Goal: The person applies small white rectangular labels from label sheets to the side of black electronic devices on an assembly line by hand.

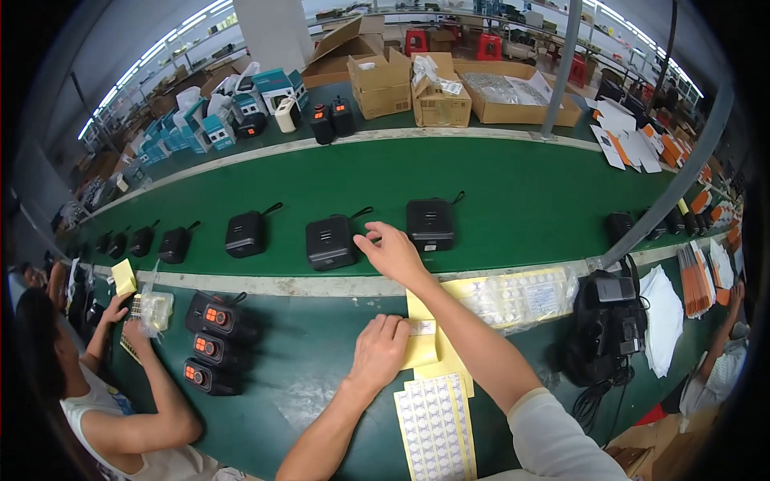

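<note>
My left hand is closed on the yellow backing strip, which has a small pale label near its top. Below it, a sheet of rows of small white labels lies on the table. My right hand reaches over the green belt with fingers stretched out. Its fingertips are right beside a black boxy device with a wrist strap; whether they touch it I cannot tell. Another such device lies just to the right of this hand.
Several more black devices line the green conveyor belt leftward. Three devices with orange buttons stand on the left table, beside a co-worker. Bagged labels, a black machine with cables and a metal post are to the right.
</note>
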`<state>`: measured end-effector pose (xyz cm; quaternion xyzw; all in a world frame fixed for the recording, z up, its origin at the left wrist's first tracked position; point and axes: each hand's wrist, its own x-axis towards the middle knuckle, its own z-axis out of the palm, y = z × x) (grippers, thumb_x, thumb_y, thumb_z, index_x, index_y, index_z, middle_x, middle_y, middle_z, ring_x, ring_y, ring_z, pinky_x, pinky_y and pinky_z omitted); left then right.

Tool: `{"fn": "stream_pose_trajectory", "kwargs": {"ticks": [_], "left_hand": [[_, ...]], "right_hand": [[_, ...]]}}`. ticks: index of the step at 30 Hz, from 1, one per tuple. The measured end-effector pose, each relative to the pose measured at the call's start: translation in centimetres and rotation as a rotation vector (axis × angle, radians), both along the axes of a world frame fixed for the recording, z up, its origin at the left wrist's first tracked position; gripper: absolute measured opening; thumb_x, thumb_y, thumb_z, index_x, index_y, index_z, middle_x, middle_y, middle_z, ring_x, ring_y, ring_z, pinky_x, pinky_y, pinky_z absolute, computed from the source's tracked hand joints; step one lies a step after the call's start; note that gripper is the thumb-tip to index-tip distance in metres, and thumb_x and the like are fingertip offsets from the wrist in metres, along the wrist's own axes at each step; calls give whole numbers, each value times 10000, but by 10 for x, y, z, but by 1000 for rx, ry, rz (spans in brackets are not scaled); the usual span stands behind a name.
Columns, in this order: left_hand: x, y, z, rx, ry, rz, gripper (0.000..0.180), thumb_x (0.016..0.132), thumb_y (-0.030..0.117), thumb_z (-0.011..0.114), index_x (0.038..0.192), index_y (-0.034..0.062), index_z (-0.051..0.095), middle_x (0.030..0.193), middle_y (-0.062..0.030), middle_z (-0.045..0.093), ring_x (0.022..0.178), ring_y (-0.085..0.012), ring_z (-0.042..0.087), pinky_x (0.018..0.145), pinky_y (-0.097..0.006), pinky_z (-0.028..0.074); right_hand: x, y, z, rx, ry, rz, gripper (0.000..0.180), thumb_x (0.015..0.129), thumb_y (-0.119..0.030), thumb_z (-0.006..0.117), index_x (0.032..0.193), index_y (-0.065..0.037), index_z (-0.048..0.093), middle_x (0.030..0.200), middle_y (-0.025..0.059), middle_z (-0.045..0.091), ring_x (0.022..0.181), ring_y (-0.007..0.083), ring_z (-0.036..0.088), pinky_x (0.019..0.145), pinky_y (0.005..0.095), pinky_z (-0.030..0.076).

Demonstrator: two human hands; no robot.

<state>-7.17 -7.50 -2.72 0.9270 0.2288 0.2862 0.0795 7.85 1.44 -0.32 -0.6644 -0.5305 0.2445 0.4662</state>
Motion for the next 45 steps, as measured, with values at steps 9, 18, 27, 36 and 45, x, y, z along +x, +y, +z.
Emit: {"fn": "stream_pose_trajectory", "kwargs": {"ticks": [9, 18, 27, 36, 45], "left_hand": [[-2, 1, 3, -99, -201, 11, 115, 806, 29, 642, 875, 19, 551, 756, -122, 625, 698, -279, 630, 617, -377, 523], [-3, 3, 3, -103, -231, 33, 114, 812, 33, 653, 871, 24, 556, 705, -110, 609, 637, -266, 619, 577, -377, 512], [-3, 3, 2, -162, -293, -1, 97, 835, 35, 638, 875, 10, 553, 743, -146, 616, 653, -285, 615, 601, -367, 517], [-13, 53, 20, -1102, -1033, 8, 71, 978, 77, 516, 985, 16, 481, 873, -95, 607, 728, -141, 620, 610, -259, 525], [5, 60, 2, -1113, -988, 93, 86, 972, 78, 533, 976, 1, 496, 878, -95, 622, 790, -168, 657, 643, -278, 543]], "right_hand": [[-18, 72, 5, -479, -83, -153, 899, 661, -585, 757, 1217, 90, 550, 1085, 224, 664, 1052, 309, 637, 912, 377, 485], [-34, 66, 19, -461, -226, -44, 965, 607, -631, 764, 1254, 29, 490, 1248, 223, 574, 1156, 347, 573, 933, 418, 484], [-15, 72, 18, -503, 101, 207, 835, 599, -485, 837, 1159, 86, 595, 1248, 236, 573, 1074, 282, 616, 889, 340, 501], [6, -4, 15, -279, 1342, 198, 463, 888, -439, 611, 1168, -78, 540, 1058, 90, 622, 962, 204, 617, 839, 426, 520], [14, -17, -17, -94, 1377, 202, 388, 922, -301, 553, 1193, -26, 531, 1131, 101, 601, 1001, 206, 605, 868, 417, 521]]}}
